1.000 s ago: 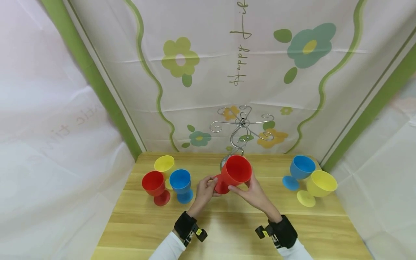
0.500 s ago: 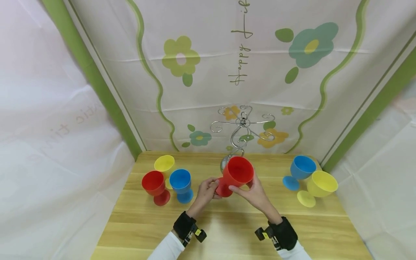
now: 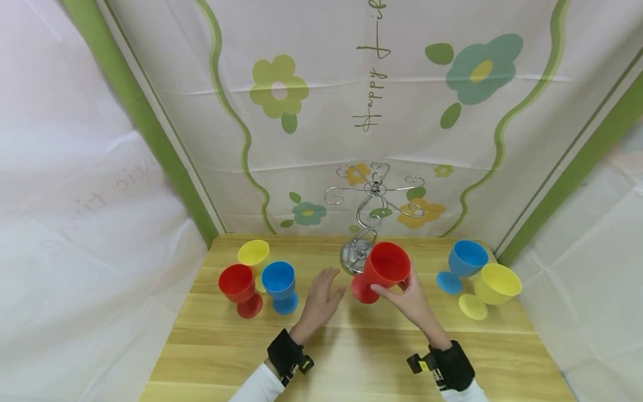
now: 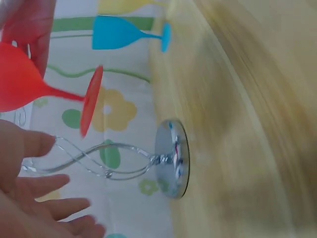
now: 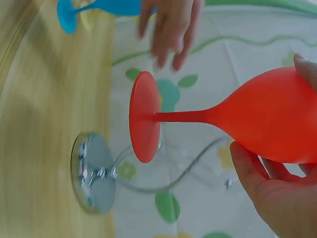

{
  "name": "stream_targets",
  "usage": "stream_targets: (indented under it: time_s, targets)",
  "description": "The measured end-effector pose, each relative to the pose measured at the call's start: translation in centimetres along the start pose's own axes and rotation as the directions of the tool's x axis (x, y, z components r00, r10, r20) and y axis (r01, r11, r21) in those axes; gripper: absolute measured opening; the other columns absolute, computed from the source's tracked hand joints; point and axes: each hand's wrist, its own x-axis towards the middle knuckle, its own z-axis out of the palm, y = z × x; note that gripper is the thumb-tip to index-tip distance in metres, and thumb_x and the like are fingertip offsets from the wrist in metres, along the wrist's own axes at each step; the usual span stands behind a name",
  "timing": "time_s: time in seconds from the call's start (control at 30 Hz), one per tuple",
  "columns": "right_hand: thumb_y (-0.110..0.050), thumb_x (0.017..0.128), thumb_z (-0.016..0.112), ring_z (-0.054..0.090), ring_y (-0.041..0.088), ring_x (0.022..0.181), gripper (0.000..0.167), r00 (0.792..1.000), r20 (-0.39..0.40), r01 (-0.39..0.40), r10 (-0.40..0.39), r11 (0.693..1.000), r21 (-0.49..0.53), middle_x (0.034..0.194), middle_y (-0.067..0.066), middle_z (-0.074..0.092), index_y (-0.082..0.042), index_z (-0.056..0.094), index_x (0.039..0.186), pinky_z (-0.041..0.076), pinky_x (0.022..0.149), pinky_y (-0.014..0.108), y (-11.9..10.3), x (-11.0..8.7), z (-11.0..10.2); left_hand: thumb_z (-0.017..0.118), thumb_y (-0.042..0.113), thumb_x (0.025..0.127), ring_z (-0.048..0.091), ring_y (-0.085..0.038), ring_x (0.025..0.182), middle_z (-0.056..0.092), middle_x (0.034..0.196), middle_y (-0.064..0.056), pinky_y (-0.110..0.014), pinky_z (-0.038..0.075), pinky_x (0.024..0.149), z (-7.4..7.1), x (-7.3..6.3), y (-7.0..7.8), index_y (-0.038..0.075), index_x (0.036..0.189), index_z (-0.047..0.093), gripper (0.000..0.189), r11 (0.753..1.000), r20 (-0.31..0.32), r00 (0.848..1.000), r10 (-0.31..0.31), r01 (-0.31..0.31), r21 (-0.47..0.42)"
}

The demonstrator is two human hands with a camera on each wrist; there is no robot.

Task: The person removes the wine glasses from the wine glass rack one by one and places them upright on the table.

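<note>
My right hand (image 3: 413, 298) grips a red plastic goblet (image 3: 387, 265) by its bowl, raised above the wooden table. In the right wrist view the goblet's stem and round foot (image 5: 144, 117) are bare, with the fingers (image 5: 257, 178) wrapped round the bowl. My left hand (image 3: 321, 304) is off the goblet, to the left of its foot, fingers spread and holding nothing. Behind the goblet stands a silver wire rack (image 3: 375, 190) with curled arms on a round chrome base (image 4: 172, 158).
On the table's left side stand a red goblet (image 3: 238, 283), a blue goblet (image 3: 278, 279) and a yellow goblet (image 3: 254, 254). At the right are another blue goblet (image 3: 467, 258) and yellow goblet (image 3: 497, 283). Patterned cloth (image 3: 321, 134) hangs behind the table (image 3: 346, 357).
My left hand has let go of the red goblet's foot and opened, drawing slightly away. The right hand has carried the goblet a little to the right.
</note>
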Motion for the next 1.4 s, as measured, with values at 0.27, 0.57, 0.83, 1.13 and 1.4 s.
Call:
stream_targets:
  time_s: [0.27, 0.57, 0.83, 1.13, 1.4]
  targets:
    - [0.001, 0.087, 0.077, 0.050, 0.010, 0.123, 0.079, 0.988, -0.130, -0.089, 0.082, 0.995, -0.047, 0.143, 0.008, 0.050, -0.006, 0.033, 0.152, 0.055, 0.089, 0.012, 2.0, -0.8, -3.4, 0.065, 0.034, 0.100, 0.021, -0.048, 0.155, 0.030, 0.163, -0.028, -0.070, 0.021, 0.122, -0.1, -0.3, 0.1, 0.004, 0.149, 0.049, 0.060, 0.957, -0.063, 0.990, 0.125, -0.104, 0.271]
    - [-0.017, 0.090, 0.080, 0.045, 0.005, 0.120, 0.087, 0.911, -0.322, -0.308, 0.257, 0.944, -0.119, 0.143, -0.001, 0.046, -0.010, 0.025, 0.156, 0.050, 0.083, 0.005, 4.2, -1.3, -7.0, 0.064, 0.029, 0.101, 0.025, -0.051, 0.152, 0.033, 0.160, -0.031, -0.069, 0.024, 0.121, -0.1, -0.8, -0.6, 0.001, 0.147, 0.051, 0.055, 0.949, -0.051, 0.990, 0.129, -0.108, 0.297]
    - [-0.031, 0.090, 0.080, 0.037, 0.027, 0.136, 0.097, 0.842, -0.399, -0.448, 0.363, 0.883, -0.140, 0.156, 0.012, 0.037, -0.010, 0.017, 0.160, 0.041, 0.079, 0.001, 6.0, -1.7, -9.0, 0.062, 0.026, 0.103, 0.029, -0.052, 0.150, 0.036, 0.159, -0.032, -0.069, 0.029, 0.119, -0.3, -0.5, -0.7, 0.000, 0.147, 0.051, 0.052, 0.948, -0.046, 0.989, 0.141, -0.122, 0.295]
    - [-0.030, 0.090, 0.079, 0.038, 0.032, 0.139, 0.097, 0.828, -0.436, -0.457, 0.352, 0.875, -0.163, 0.157, 0.014, 0.038, -0.011, 0.016, 0.161, 0.037, 0.079, 0.001, 8.3, -1.9, -9.6, 0.064, 0.021, 0.101, 0.036, -0.053, 0.146, 0.042, 0.153, -0.035, -0.069, 0.035, 0.115, 0.0, -0.8, -1.2, -0.001, 0.142, 0.055, 0.047, 0.942, -0.068, 0.982, 0.174, -0.146, 0.301]
    - [-0.023, 0.091, 0.079, 0.039, 0.033, 0.138, 0.094, 0.824, -0.466, -0.442, 0.322, 0.880, -0.175, 0.156, 0.016, 0.039, -0.008, 0.016, 0.160, 0.037, 0.085, 0.010, 9.6, -2.4, -9.8, 0.063, 0.019, 0.101, 0.034, -0.052, 0.147, 0.042, 0.154, -0.034, -0.068, 0.034, 0.116, 0.1, -1.2, -1.6, -0.001, 0.141, 0.055, 0.046, 0.952, -0.062, 0.987, 0.150, -0.128, 0.277]
